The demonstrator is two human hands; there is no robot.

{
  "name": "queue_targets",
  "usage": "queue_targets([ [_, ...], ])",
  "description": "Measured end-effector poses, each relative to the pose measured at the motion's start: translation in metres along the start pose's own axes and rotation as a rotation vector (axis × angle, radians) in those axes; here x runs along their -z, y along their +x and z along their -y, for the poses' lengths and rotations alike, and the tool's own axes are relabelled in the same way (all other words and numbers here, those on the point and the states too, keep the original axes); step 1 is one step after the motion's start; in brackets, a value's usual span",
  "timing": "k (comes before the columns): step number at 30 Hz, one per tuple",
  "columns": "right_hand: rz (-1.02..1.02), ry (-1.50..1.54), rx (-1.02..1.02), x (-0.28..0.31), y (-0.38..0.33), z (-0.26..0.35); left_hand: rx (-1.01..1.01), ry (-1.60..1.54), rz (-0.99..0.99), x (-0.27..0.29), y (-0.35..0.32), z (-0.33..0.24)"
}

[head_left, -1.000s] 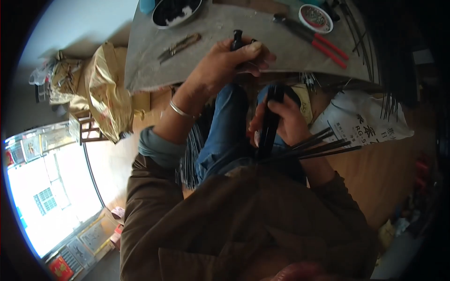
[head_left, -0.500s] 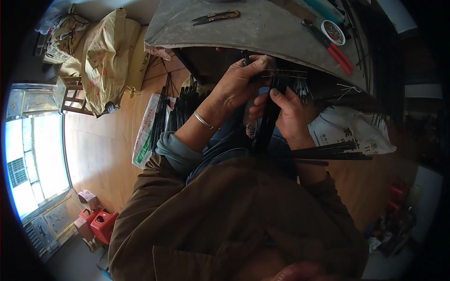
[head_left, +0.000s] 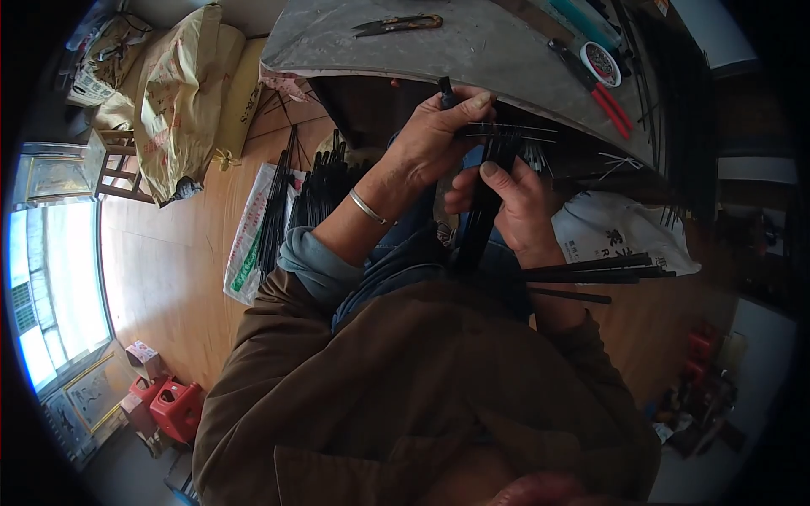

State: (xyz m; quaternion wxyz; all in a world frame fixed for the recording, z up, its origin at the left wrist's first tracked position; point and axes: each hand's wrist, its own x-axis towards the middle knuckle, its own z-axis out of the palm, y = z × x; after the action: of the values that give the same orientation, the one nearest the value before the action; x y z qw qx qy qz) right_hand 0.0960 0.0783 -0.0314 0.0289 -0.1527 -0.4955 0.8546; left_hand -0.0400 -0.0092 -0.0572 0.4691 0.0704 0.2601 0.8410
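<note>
My left hand point(head_left: 430, 135) is closed, with a short black handle point(head_left: 446, 94) sticking up out of its grip; the rest of that piece is hidden. Its thumb and finger are beside thin metal wires point(head_left: 530, 135) that run crosswise through the top ends of a bundle of thin black strips point(head_left: 481, 215). Wrapped around this bundle below the wires is my right hand point(head_left: 516, 198), its thumb lying on the front. The bundle slants down toward my lap. More black strips point(head_left: 603, 271) stick out sideways by my right forearm.
Ahead stands a grey table point(head_left: 472, 55) with snips point(head_left: 398, 25), red-handled pliers point(head_left: 603, 99) and a white bowl of small bits point(head_left: 600, 64). Bunched black strips point(head_left: 327, 190) stand at my left. A white sack point(head_left: 620, 232) lies right, a tan sack point(head_left: 181, 93) far left.
The view has shifted slightly. My left hand has moved a little, and the wires through the strips now tilt differently. Both hands keep their hold.
</note>
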Motion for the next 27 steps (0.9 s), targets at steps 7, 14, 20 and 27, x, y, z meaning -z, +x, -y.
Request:
queue_targets([
  [7,-0.008,0.016,-0.001,0.005,0.0,0.0,-0.011,0.02,-0.021,-0.007,0.0,0.002],
  [14,-0.029,0.017,0.008,0.006,0.001,-0.002,-0.024,0.082,-0.014,-0.012,0.0,-0.001],
  [20,-0.07,-0.045,0.035,0.002,0.0,-0.003,0.012,0.149,-0.031,-0.014,0.0,-0.007],
  [27,-0.118,-0.105,0.069,-0.007,-0.001,-0.004,0.013,0.287,-0.02,-0.019,0.0,-0.016],
])
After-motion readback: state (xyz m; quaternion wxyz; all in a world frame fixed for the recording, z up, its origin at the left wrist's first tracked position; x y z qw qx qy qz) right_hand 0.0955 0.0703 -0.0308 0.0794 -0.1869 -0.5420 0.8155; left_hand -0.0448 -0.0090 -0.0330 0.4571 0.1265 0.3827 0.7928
